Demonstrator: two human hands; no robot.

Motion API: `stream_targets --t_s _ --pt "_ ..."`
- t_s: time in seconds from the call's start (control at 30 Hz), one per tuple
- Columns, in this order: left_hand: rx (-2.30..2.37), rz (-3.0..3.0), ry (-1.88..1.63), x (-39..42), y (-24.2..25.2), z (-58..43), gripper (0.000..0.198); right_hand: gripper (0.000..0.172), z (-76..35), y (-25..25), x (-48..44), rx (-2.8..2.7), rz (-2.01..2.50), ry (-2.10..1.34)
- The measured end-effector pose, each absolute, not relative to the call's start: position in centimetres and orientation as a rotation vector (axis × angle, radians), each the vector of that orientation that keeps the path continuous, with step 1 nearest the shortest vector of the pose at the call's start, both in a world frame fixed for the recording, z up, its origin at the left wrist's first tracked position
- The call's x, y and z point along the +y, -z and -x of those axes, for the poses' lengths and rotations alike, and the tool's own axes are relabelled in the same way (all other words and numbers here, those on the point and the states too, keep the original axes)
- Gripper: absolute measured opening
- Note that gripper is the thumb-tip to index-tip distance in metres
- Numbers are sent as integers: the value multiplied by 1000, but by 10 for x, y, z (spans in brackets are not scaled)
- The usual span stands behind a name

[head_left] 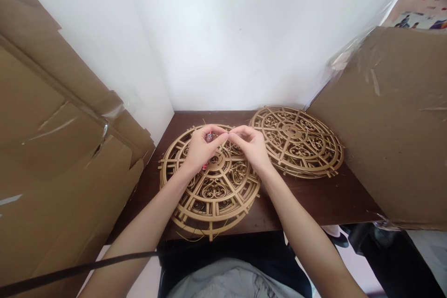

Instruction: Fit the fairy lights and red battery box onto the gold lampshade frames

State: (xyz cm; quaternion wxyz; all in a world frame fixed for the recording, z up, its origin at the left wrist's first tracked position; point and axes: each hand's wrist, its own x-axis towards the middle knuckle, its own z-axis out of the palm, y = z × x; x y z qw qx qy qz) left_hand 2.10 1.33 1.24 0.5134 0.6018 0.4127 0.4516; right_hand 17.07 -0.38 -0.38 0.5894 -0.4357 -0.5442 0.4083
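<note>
My left hand (206, 145) and my right hand (250, 145) meet fingertip to fingertip above a round gold lattice panel (213, 188). Thumb and forefinger of each are pinched together; whatever lies between them is too small or hidden to make out. The panel, with scrollwork and a ringed hub, rests on others like it in a stack. Partly behind my left hand shows a small item with red print (209, 137), and a red bit (204, 166) peeks out below that hand. Thin gold wire pieces (188, 237) stick out at the stack's front edge.
A second stack of round gold panels (296, 142) lies to the right on the dark brown table (314, 200). Cardboard walls stand at the left (63, 163) and right (394, 125). Behind the table rises a white wall (240, 37). A dark strap (80, 270) crosses the lower left.
</note>
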Motion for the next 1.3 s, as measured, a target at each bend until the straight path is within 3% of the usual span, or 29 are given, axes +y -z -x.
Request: stream_targets --t_s 1.3 --pt "1026 -1540 -1227 17 -10 -21 19 14 -171 3 -3 -1302 997 -969"
